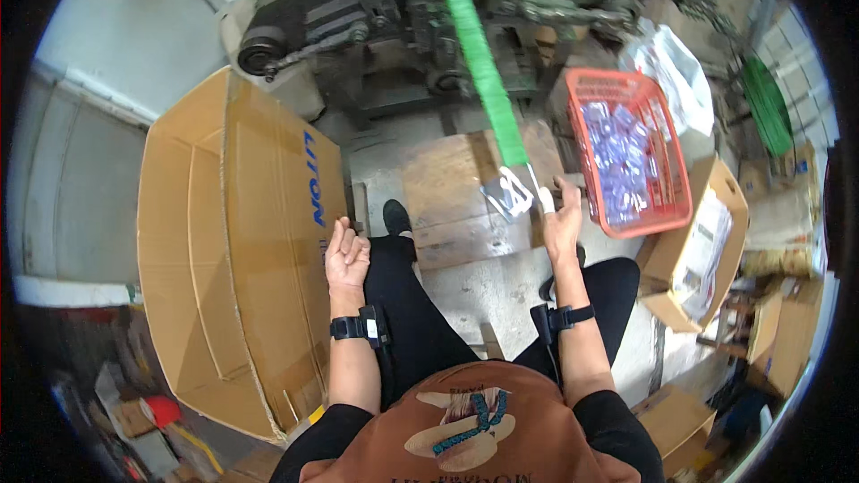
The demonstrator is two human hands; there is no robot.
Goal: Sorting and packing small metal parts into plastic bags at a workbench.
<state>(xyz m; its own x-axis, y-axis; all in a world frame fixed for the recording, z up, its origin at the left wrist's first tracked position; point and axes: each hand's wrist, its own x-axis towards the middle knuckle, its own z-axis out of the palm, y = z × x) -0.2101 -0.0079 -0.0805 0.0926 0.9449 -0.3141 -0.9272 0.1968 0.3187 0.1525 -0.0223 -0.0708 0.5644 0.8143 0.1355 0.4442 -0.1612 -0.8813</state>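
Two bare hands are seen from above, each with a black band strapped at the wrist. The right hand is raised over the floor and closed in a pinch, thumb and fingers gripped on the near end of a long green strip. A small clear plastic bag is seen just to the left of that hand, at the strip's lower end; whether it is also caught in the fingers cannot be told. From the grip, the green strip is stretched up and away, tilted slightly leftward, until it is lost among the parts of a dark green machine well beyond the hand. The left hand is held empty, palm up, with the fingers loosely curled halfway shut and nothing touched; it is hung just beside the right edge of a large flattened cardboard box, which is spread to its left. Between the two hands, slightly beyond them, a worn wooden board is laid on the concrete floor. Just to the right of the right hand, an orange plastic basket is set, filled with small clear packets. Farther right and nearer, an open cardboard carton is placed. Below the hands, black trousers and a brown shirt are seen.
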